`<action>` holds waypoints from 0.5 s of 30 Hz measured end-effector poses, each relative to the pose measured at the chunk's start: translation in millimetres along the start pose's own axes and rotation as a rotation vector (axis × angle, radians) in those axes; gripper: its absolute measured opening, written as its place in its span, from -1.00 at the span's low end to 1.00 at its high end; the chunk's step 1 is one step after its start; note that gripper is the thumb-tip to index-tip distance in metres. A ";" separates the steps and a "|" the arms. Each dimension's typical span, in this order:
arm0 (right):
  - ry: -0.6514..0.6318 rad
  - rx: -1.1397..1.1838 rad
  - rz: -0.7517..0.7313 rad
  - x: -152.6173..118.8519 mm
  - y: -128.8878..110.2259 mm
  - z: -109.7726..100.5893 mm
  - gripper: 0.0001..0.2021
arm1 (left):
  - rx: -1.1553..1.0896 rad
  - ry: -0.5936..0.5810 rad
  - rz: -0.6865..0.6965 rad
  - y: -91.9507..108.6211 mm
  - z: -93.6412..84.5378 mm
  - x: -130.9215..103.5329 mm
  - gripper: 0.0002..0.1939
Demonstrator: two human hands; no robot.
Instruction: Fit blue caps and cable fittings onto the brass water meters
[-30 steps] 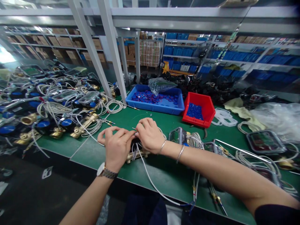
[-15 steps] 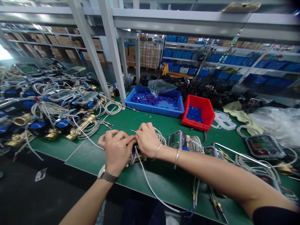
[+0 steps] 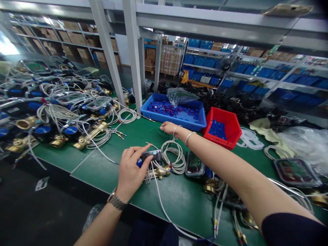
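My left hand (image 3: 132, 171) grips a black meter (image 3: 155, 155) with a clear cover and a blue cap, thumb and fingers on either side of it. The meter's brass fitting (image 3: 161, 172) rests near the front of the green table. Beside it, to the right, lies a coil of pale cable (image 3: 175, 158). My right hand (image 3: 168, 127) reaches to the front of the blue tray (image 3: 167, 119), its fingertips pinched together over the green surface near a thin, faint strand. What the pinch holds is too small to make out.
Piled meters with cables (image 3: 69, 130) cover the left. A red bin (image 3: 232, 131) of small blue parts stands right of the tray. More meters (image 3: 297, 171) and plastic bags lie at the right. Grey posts (image 3: 132, 61) rise behind the table.
My right hand has left the meter and moved away toward the blue tray. My left hand stays at the meter, now more exposed. The view has shifted slightly.
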State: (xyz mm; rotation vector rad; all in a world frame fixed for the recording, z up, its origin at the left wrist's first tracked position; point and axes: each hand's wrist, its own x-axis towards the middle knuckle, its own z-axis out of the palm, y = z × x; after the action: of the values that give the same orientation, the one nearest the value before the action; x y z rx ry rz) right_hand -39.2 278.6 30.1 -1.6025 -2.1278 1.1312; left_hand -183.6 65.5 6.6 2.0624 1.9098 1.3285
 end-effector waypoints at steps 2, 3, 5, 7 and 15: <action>-0.071 -0.039 0.015 8.1 -1.1 9.1 -0.64 | -0.018 -0.001 -0.012 0.0 -3.5 -1.6 -0.63; -0.097 -0.071 0.007 9.5 -3.7 13.2 -0.65 | -0.022 0.005 -0.014 -0.7 -6.0 -2.0 -0.64; -0.108 -0.126 -0.041 8.0 -12.7 18.2 -0.65 | -0.009 0.036 0.004 -2.5 -12.3 -1.5 -0.65; -0.091 -0.187 -0.134 -0.6 -26.0 19.1 -0.72 | 0.046 0.092 0.055 -3.2 -19.0 1.0 -0.68; -0.202 -0.509 -0.593 -96.7 -80.5 16.0 -0.74 | 0.486 0.212 0.050 7.6 -32.5 11.0 -0.68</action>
State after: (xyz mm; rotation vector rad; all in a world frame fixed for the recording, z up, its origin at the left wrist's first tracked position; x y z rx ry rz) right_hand -70.3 177.3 99.7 -0.8921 -2.9133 0.6045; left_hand -197.9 56.3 37.3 2.2540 2.4985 1.2280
